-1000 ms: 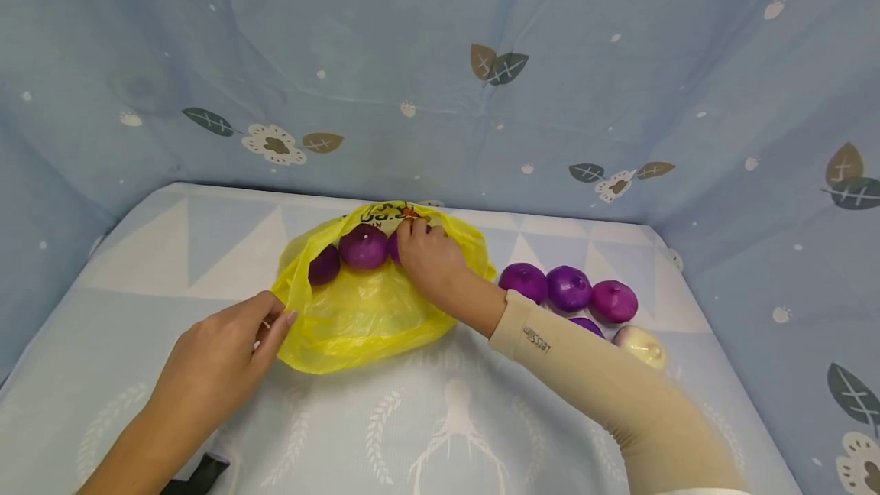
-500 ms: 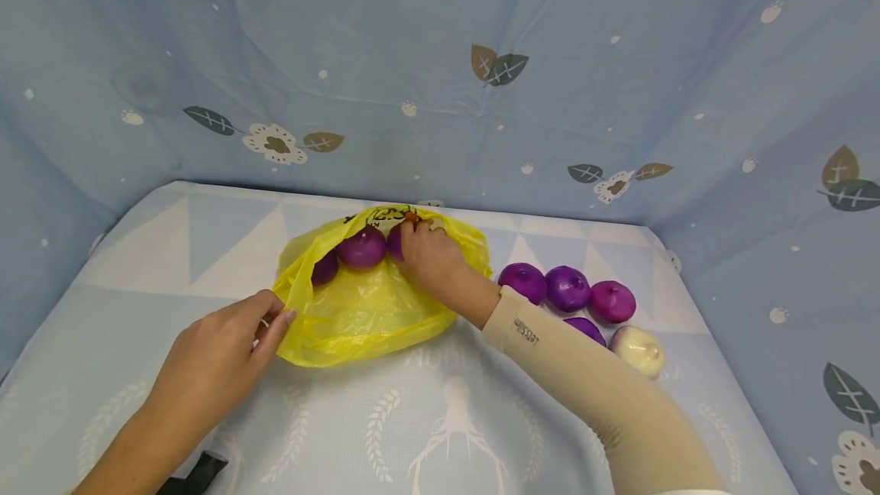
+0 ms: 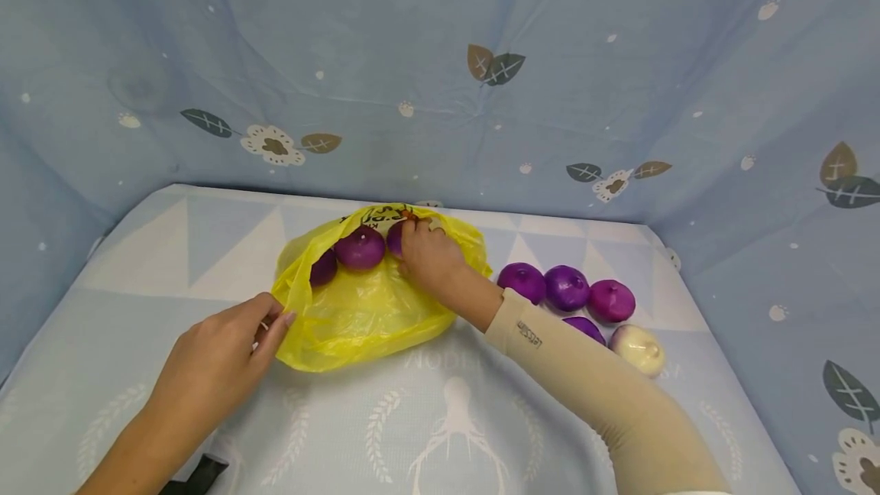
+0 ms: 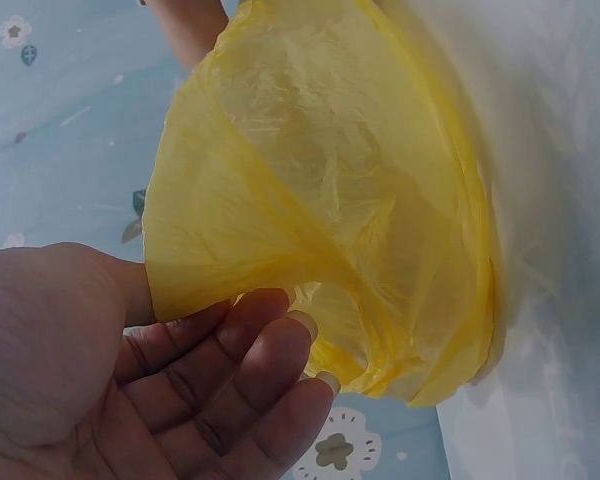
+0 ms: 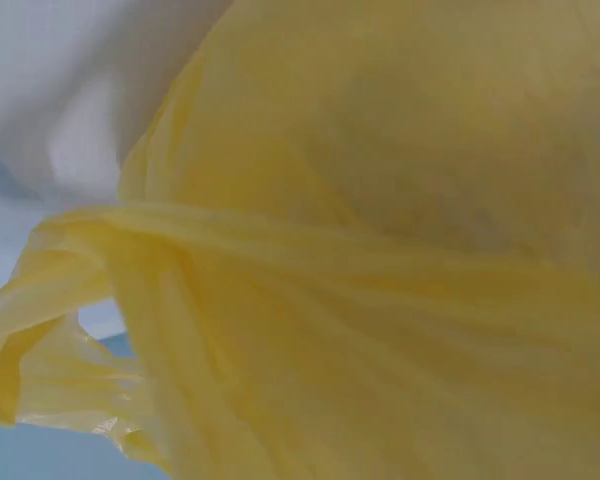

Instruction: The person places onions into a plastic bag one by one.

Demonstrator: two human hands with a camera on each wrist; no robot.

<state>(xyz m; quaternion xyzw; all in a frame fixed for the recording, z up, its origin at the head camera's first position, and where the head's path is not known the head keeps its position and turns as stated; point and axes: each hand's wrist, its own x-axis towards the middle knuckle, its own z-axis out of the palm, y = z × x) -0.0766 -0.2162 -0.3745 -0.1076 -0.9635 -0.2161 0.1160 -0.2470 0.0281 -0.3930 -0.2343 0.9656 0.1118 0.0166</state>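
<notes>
A yellow plastic bag (image 3: pixel 364 319) lies on its side on the table with its mouth towards me. My left hand (image 3: pixel 218 350) pinches the left edge of that mouth between thumb and fingers, as the left wrist view also shows. Inside the bag, my right hand (image 3: pixel 433 260) has its fingers curled over a purple onion (image 3: pixel 394 239), which it partly hides. Two more purple onions, one round and glossy (image 3: pixel 360 248) and one darker (image 3: pixel 322 270), sit to its left in the bag. In the right wrist view, yellow plastic (image 5: pixel 380 300) covers the hand's work.
Right of the bag lie several purple onions (image 3: pixel 567 289) and a pale one (image 3: pixel 639 351), partly behind my sleeved right forearm (image 3: pixel 584 380). A black object (image 3: pixel 199 473) rests near my left wrist. A blue patterned curtain (image 3: pixel 412 59) stands behind the table (image 3: pixel 330 441).
My right forearm has shifted slightly left, showing more of the purple onion beside the pale one. The bag's rim has shifted a little; both hands keep nearly the same places.
</notes>
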